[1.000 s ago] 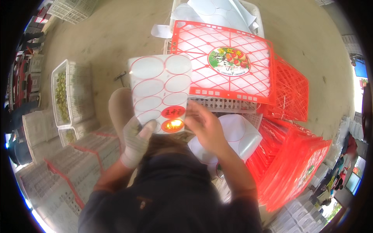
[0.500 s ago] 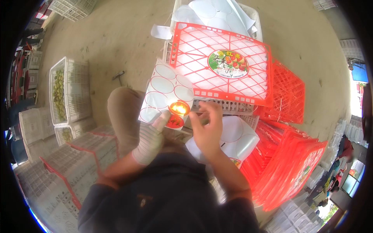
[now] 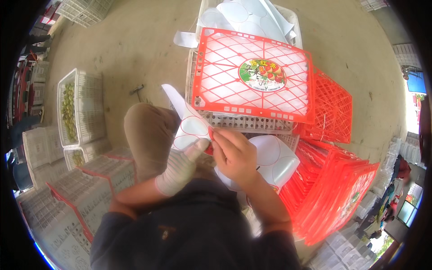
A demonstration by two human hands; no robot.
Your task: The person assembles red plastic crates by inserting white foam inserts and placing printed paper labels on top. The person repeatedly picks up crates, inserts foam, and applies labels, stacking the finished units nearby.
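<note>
My left hand [image 3: 176,173], in a thin striped glove, grips a white sticker sheet [image 3: 191,127] with oval outlines, its thumb on top. The sheet is bent, its far corner curling up. At the sheet's right edge my right hand [image 3: 235,155], bare, pinches a red oval sticker [image 3: 209,150], mostly hidden by the fingers. Just beyond the hands lies a red lattice crate lid [image 3: 216,108] over white padding. An oval fruit label [image 3: 262,74] sits on the lid.
Red lattice lids [image 3: 328,193] stand stacked at the right. More sticker sheets lie beside my right forearm [image 3: 274,159] and in a white crate [image 3: 294,27] at the far side. Left, a white crate [image 3: 92,108] holds green fruit; a hammer-like tool [image 3: 137,90] lies on the floor.
My right hand has moved left onto the sheet and closed on the sticker. The sheet, flatter before, is now bent and curled. Its bright glare on the sticker is gone.
</note>
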